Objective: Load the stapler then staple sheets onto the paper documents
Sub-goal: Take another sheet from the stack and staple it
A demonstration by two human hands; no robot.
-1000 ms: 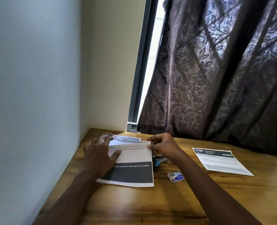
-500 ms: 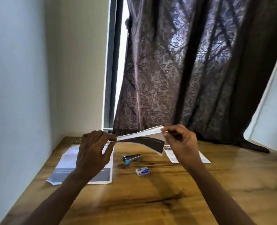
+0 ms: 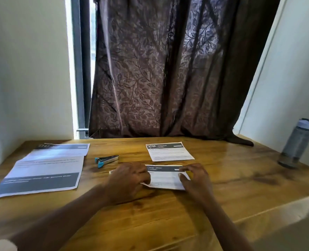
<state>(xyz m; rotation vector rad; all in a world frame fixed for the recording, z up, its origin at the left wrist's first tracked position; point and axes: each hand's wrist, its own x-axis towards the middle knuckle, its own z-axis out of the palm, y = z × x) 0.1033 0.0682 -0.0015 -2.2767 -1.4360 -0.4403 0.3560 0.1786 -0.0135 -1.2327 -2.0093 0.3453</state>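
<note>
Now, my left hand [image 3: 128, 180]: fingers bent over the left edge of the small sheet [image 3: 165, 179]; I cannot tell if they grip.
My right hand [image 3: 195, 180]: thumb and fingers pinching its right edge.
Sheet's place: on the table [image 3: 240, 187], between my hands.
Stapler [image 3: 107, 159]: lying apart, further left.

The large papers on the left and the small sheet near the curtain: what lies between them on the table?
In the head view, the blue and silver stapler lies there alone, touching neither the large papers nor the small sheet.
</note>
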